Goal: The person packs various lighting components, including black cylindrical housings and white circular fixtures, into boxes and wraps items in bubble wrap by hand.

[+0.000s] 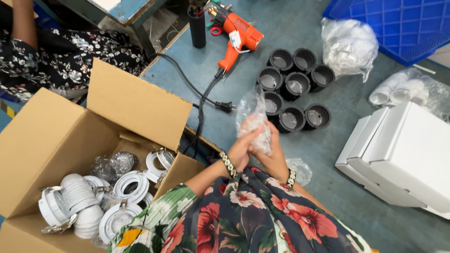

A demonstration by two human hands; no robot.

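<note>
Both my hands meet just above my lap over the blue-grey worktable point(337, 154). My left hand point(242, 149) and my right hand point(271, 157) together grip a clear plastic bag point(253, 115) with a pale part inside it. The bag's open end sticks up past my fingers. Just beyond it stand several black round housings point(295, 85) in a cluster. A cardboard box point(56, 140) at my left holds several white round lamp rings point(131, 185).
An orange corded power tool point(238, 38) lies at the table's far side, its black cable point(201, 100) running toward me. White cartons point(403, 159) stand at the right. Bagged white parts point(349, 46), a blue crate point(398, 26) and another person's patterned sleeve point(56, 58) are nearby.
</note>
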